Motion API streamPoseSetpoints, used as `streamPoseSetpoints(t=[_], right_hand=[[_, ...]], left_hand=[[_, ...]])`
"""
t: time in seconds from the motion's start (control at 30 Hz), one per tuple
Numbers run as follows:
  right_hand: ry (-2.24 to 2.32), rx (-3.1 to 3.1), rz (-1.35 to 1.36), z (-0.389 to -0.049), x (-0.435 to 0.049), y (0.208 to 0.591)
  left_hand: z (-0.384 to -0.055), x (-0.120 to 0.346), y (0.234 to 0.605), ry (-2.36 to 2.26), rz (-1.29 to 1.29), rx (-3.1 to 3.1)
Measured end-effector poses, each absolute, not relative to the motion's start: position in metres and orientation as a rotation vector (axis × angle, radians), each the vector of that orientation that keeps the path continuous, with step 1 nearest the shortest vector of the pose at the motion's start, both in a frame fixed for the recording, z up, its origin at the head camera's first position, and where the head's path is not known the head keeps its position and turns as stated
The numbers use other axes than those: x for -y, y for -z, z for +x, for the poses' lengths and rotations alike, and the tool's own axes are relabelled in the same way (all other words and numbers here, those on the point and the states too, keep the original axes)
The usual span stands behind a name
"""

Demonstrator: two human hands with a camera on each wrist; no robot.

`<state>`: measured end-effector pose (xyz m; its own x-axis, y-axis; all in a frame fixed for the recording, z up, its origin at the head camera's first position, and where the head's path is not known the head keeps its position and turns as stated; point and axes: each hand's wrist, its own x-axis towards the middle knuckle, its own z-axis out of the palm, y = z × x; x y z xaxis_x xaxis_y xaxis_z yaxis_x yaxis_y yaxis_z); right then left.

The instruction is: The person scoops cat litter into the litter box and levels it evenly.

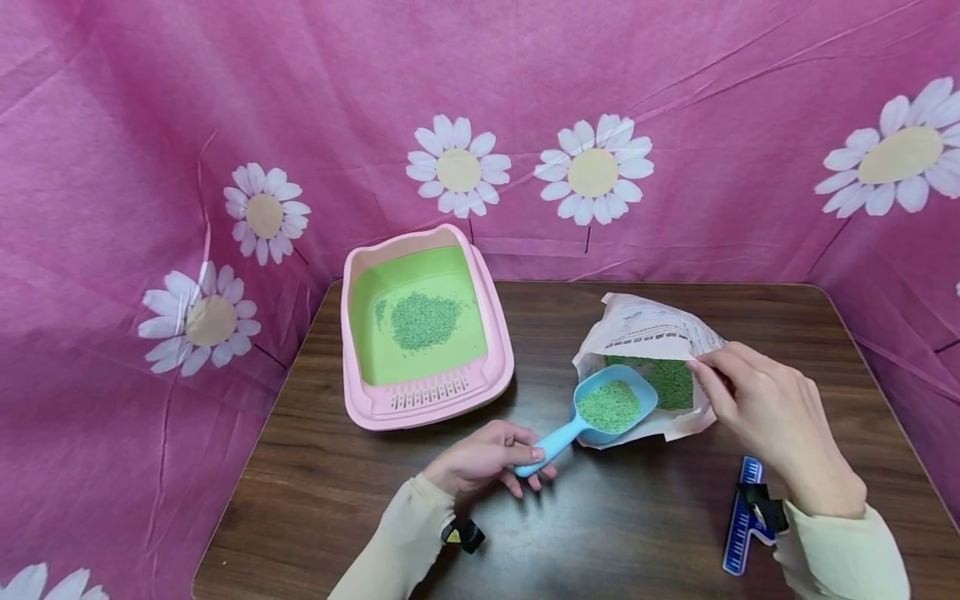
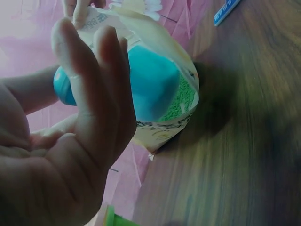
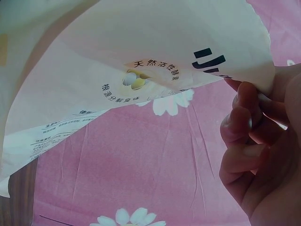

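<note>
My left hand (image 1: 495,456) grips the handle of a blue litter scoop (image 1: 558,444), whose bowl is loaded with green cat litter pellets (image 1: 611,407). The scoop's bowl sits at the mouth of a white paper bag (image 1: 645,321), overlapping its lower lip. More green litter (image 1: 670,385) shows inside the bag. With thumb and finger my right hand (image 1: 776,412) pinches the bag's upper right edge and holds the mouth apart. In the right wrist view the printed bag (image 3: 117,52) stretches away from those fingers. From the left wrist the scoop's blue underside (image 2: 153,82) shows over the litter.
A pink-rimmed litter box (image 1: 500,350) with a green inside stands left of the bag, a patch of green litter (image 1: 425,321) on its floor. A blue bag clip (image 1: 738,525) lies by my right wrist. Pink flowered cloth (image 1: 517,67) surrounds the wooden table (image 1: 300,500).
</note>
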<state>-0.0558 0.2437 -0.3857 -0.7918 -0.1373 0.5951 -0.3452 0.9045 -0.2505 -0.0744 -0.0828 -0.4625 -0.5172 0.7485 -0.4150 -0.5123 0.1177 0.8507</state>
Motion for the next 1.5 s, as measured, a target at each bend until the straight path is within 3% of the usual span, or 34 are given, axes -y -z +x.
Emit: streamPoseSetpoints(t=[1.5], right_hand=[[-0.472, 2.475, 0.36, -0.056, -0.245, 0.384]], left_hand=[[-0.064, 0.15, 0.454, -1.706, 0.499, -1.439]])
